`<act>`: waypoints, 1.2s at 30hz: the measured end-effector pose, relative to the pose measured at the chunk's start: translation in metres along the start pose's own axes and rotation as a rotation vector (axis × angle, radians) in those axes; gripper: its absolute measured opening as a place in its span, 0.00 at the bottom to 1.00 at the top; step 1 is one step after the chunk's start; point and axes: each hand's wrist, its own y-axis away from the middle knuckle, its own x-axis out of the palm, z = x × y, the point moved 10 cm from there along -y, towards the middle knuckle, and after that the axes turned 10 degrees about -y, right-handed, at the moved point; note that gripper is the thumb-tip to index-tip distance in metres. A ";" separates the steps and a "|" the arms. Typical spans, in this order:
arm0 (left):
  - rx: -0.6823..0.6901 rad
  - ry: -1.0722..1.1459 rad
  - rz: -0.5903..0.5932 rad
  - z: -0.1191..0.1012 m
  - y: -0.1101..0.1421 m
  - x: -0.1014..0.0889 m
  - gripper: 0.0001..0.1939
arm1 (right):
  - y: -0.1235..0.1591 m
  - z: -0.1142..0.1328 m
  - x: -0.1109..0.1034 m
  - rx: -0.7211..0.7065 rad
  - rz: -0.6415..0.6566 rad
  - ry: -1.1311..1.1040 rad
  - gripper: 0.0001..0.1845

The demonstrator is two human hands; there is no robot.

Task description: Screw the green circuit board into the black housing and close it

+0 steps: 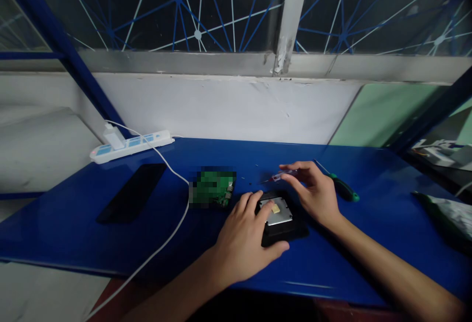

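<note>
My left hand (246, 236) lies over the left side of a black case (291, 232) with its fingers spread. A silver metal plate (283, 215) is set in the case, with a small yellowish pad (276, 208) on it. The index fingertip rests at the pad, and the thumb reaches along the near side of the case. Just beyond the case, my right hand (317, 191) pinches a small screwdriver (283, 175) with a clear and red handle. Its thin shaft points left, above the table. Tiny dark and metallic bits, perhaps screws, lie near its tip.
A green circuit board (214, 188), partly pixelated, sits left of the case. A green-and-black screwdriver (344, 188) lies behind my right hand. A white cable (166, 236) crosses the blue table (147, 248) from a power strip (132, 146). A black flat panel (132, 194) lies left.
</note>
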 end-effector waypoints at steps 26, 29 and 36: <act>-0.087 -0.041 -0.006 0.015 0.012 0.000 0.35 | -0.001 -0.013 0.009 0.066 0.012 -0.075 0.12; -0.085 -0.042 -0.016 0.015 0.011 -0.001 0.35 | -0.002 -0.014 0.010 0.076 0.020 -0.059 0.12; -0.082 -0.036 -0.045 0.014 0.011 -0.001 0.34 | -0.003 -0.008 0.010 0.060 0.024 -0.072 0.12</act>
